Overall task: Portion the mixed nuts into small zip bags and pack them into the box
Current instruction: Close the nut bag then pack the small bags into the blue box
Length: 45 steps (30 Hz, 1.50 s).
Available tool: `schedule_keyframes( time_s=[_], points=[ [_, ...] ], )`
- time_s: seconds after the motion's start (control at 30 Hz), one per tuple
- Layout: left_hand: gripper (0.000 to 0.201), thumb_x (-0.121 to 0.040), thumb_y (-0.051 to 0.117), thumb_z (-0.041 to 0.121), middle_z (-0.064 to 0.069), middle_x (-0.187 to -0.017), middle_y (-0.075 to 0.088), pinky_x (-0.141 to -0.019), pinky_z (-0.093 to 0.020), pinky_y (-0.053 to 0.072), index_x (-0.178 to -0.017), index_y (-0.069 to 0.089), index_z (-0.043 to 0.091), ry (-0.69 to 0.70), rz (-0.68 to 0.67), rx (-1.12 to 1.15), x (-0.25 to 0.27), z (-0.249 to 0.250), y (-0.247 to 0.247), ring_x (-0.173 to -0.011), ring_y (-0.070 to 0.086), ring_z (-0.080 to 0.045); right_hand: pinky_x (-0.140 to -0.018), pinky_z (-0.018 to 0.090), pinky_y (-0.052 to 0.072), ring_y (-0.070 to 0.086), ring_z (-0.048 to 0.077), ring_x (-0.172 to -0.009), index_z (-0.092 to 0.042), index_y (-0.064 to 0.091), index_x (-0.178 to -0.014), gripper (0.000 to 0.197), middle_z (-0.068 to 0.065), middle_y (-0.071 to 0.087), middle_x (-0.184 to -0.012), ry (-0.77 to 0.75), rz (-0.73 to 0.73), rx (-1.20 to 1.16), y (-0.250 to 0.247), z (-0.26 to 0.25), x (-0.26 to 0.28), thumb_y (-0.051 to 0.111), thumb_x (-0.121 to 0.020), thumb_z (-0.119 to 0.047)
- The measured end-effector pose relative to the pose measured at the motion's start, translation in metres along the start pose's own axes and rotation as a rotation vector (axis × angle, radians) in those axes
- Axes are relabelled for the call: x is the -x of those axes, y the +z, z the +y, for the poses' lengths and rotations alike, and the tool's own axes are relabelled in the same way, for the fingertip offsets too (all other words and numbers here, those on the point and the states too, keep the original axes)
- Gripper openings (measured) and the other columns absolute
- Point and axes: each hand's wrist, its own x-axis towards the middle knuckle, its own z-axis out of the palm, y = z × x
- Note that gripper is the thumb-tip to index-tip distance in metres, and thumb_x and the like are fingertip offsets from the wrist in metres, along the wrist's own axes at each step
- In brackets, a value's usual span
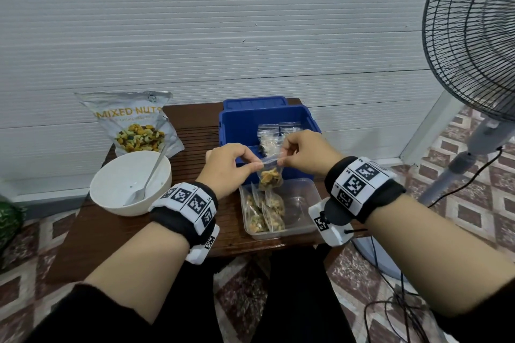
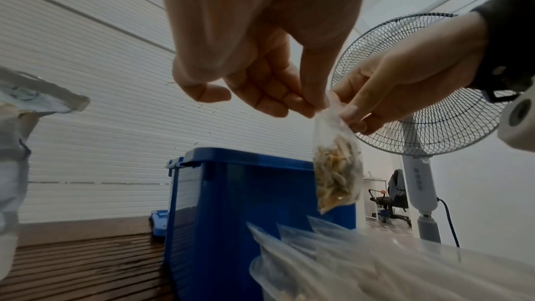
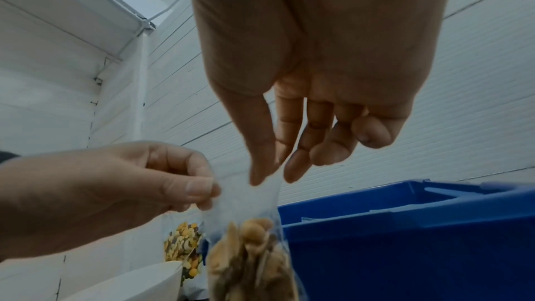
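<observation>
You hold a small zip bag (image 1: 271,174) of mixed nuts in the air, just above the near wall of the blue box (image 1: 233,127) and the far edge of the clear tray (image 1: 309,205). Your left hand (image 1: 227,168) pinches its top strip at the 9 o'clock end, thumb against forefinger; your right hand (image 1: 302,153) pinches the same strip at the 3 o'clock end, the other fingers loosely curled. The nuts sit in the lower half of the bag, which hangs down from the strip.

In the tray, at 6 o'clock from the held bag, several filled bags (image 1: 263,210) lean together on its left side. Inside the box, at 12 o'clock, more packed bags (image 1: 271,136) stand against the right part. At 9 o'clock a white bowl (image 1: 111,181) holds a metal spoon (image 1: 149,179), and behind it stands the mixed nuts pouch (image 1: 133,124). All this rests on a dark wooden table (image 1: 192,131). A standing fan (image 1: 473,36) rises at 2 o'clock.
</observation>
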Motion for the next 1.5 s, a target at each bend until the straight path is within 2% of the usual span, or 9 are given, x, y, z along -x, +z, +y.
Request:
schedule_keyframes(
  time_s=[0.23, 0.37, 0.57, 0.73, 0.87, 1.0, 1.13, 1.33, 1.5],
  points=[
    [0.023, -0.082, 0.073, 0.036, 0.031, -0.078, 0.064, -0.1, -0.052, 0.039, -0.066, 0.062, 0.049, 0.031, -0.033, -0.02, 0.002, 0.001, 0.0, -0.098, 0.062, -0.007, -0.063, 0.016, 0.041, 0.056, 0.006, -0.072, -0.015, 0.07, -0.08, 0.011, -0.006, 0.064, -0.075, -0.075, -0.059, -0.024, 0.006, -0.001, -0.002, 0.076, -0.08, -0.024],
    [0.024, -0.083, 0.071, 0.038, 0.037, -0.078, 0.064, -0.102, -0.052, 0.038, -0.065, 0.063, 0.052, 0.02, -0.04, -0.005, 0.001, -0.002, 0.0, -0.101, 0.061, -0.006, -0.062, 0.012, 0.04, 0.055, 0.004, -0.071, -0.014, 0.071, -0.084, 0.01, -0.006, 0.064, -0.077, -0.104, -0.103, -0.021, 0.006, -0.001, -0.003, 0.073, -0.082, -0.024],
    [0.014, -0.082, 0.068, 0.046, 0.024, -0.086, 0.068, -0.102, -0.052, 0.037, -0.069, 0.063, 0.048, 0.008, -0.023, 0.01, -0.002, 0.0, -0.003, -0.106, 0.059, -0.013, -0.067, 0.018, 0.045, 0.057, 0.009, -0.075, -0.018, 0.067, -0.085, 0.003, -0.002, 0.065, -0.083, -0.138, -0.126, 0.013, 0.002, -0.005, -0.003, 0.066, -0.088, -0.016],
    [0.012, -0.085, 0.069, 0.041, 0.023, -0.087, 0.068, -0.104, -0.052, 0.036, -0.073, 0.065, 0.044, -0.022, -0.021, 0.037, -0.005, -0.002, -0.01, -0.104, 0.06, -0.01, -0.074, 0.016, 0.045, 0.054, 0.001, -0.078, -0.017, 0.068, -0.09, 0.023, -0.013, 0.06, -0.082, -0.167, -0.139, 0.055, -0.007, -0.004, -0.01, 0.055, -0.089, 0.002],
    [0.012, -0.085, 0.069, 0.041, 0.025, -0.083, 0.068, -0.104, -0.052, 0.037, -0.075, 0.066, 0.045, -0.011, -0.016, 0.056, -0.01, -0.003, -0.016, -0.1, 0.062, -0.006, -0.058, 0.006, 0.039, 0.053, -0.001, -0.065, -0.013, 0.071, -0.094, 0.01, -0.012, 0.061, -0.078, -0.176, -0.148, 0.062, -0.011, -0.007, -0.017, 0.064, -0.087, -0.014],
    [0.002, -0.084, 0.071, 0.035, 0.019, -0.086, 0.069, -0.097, -0.035, 0.048, -0.083, 0.07, 0.033, 0.002, 0.039, 0.128, -0.02, -0.003, -0.024, -0.092, 0.063, 0.001, -0.058, 0.008, 0.035, 0.051, -0.002, -0.063, -0.016, 0.07, -0.082, 0.01, -0.015, 0.059, -0.07, -0.197, -0.111, 0.129, -0.018, -0.018, -0.034, 0.071, -0.084, -0.026],
    [0.008, -0.084, 0.069, 0.038, 0.019, -0.091, 0.069, -0.082, -0.013, 0.046, -0.09, 0.069, 0.033, -0.013, 0.116, 0.154, -0.035, -0.01, -0.031, -0.09, 0.062, 0.005, -0.054, 0.002, 0.036, 0.049, -0.004, -0.061, -0.012, 0.072, -0.091, 0.013, -0.012, 0.058, -0.071, -0.208, -0.09, 0.253, -0.033, -0.038, -0.064, 0.07, -0.085, -0.023],
    [0.024, -0.093, 0.06, 0.03, 0.007, -0.107, 0.066, -0.092, -0.026, 0.047, -0.115, 0.065, 0.02, -0.19, 0.168, 0.067, -0.061, -0.05, -0.028, -0.099, 0.06, -0.01, -0.072, 0.022, 0.04, 0.056, 0.009, -0.081, -0.009, 0.074, -0.097, 0.014, -0.002, 0.064, -0.084, -0.176, -0.098, 0.399, -0.042, -0.05, -0.118, 0.07, -0.084, -0.016],
    [0.036, -0.092, 0.06, 0.037, 0.012, -0.107, 0.062, -0.099, -0.047, 0.045, -0.124, 0.059, 0.022, -0.313, 0.119, 0.018, -0.077, -0.076, -0.02, -0.097, 0.059, -0.013, -0.079, 0.03, 0.049, 0.063, 0.022, -0.092, -0.008, 0.074, -0.096, 0.015, 0.01, 0.072, -0.097, -0.178, -0.172, 0.533, -0.02, -0.046, -0.164, 0.071, -0.082, -0.011]
  ],
)
